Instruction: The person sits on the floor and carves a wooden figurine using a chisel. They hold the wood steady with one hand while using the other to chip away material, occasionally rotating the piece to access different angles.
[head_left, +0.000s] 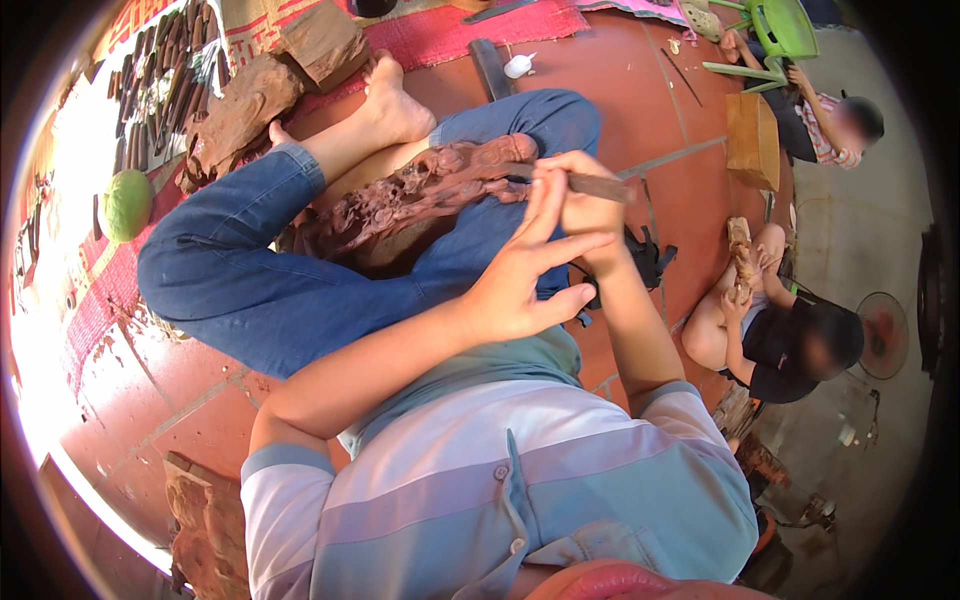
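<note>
A reddish-brown carved wood piece (pixel 420 200), knobbly with deep relief, lies across my lap between my crossed legs. My right hand (pixel 592 212) is closed around a carving chisel (pixel 598 187), whose brown handle sticks out to the right and whose tip points left at the carving's right end. My left hand (pixel 525 275) stretches up toward the tool, thumb and fingers spread apart. Its longer fingertips rest against the chisel near my right hand. Whether the chisel's edge touches the wood cannot be made out.
Rough wood blocks (pixel 240 105) sit beyond my feet, near rows of carving tools (pixel 165 85) on a cloth. A green round fruit (pixel 127 205) lies left. At right are a wooden box (pixel 752 140) and a person (pixel 790 320) holding a carving; another sits farther back.
</note>
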